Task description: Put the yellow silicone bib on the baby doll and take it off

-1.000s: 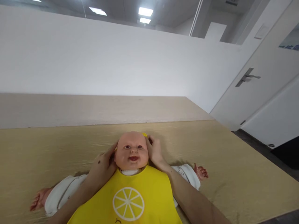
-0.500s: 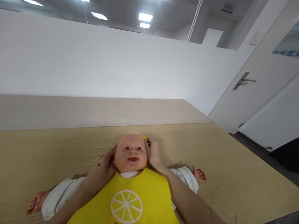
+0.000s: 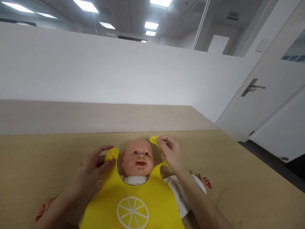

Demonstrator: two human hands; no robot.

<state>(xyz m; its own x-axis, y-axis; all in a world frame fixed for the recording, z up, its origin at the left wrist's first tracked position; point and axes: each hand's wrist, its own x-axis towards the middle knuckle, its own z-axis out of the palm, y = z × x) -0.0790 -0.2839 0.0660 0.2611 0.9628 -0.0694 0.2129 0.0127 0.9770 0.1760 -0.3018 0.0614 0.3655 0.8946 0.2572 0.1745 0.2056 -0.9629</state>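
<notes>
A baby doll [image 3: 138, 157] in white clothes lies on its back on the wooden table [image 3: 238, 178], head pointing away from me. A yellow bib [image 3: 133, 203] with a white lemon-slice print covers its chest. My left hand [image 3: 96, 165] pinches the bib's left neck strap [image 3: 112, 156], spread out to the left of the doll's head. My right hand [image 3: 170, 151] pinches the right neck strap [image 3: 154, 140], held up and out to the right of the head. The two straps are apart.
A paler second tabletop [image 3: 95, 116] adjoins the far edge, with a white partition wall behind it. A white door with a lever handle [image 3: 254, 86] stands at the right. The doll's hands [image 3: 205, 182] reach out to either side.
Both hands were tucked behind the doll's head with the straps hidden. Now they have drawn outward, each bringing a strap end into view, so the bib's neck is undone.
</notes>
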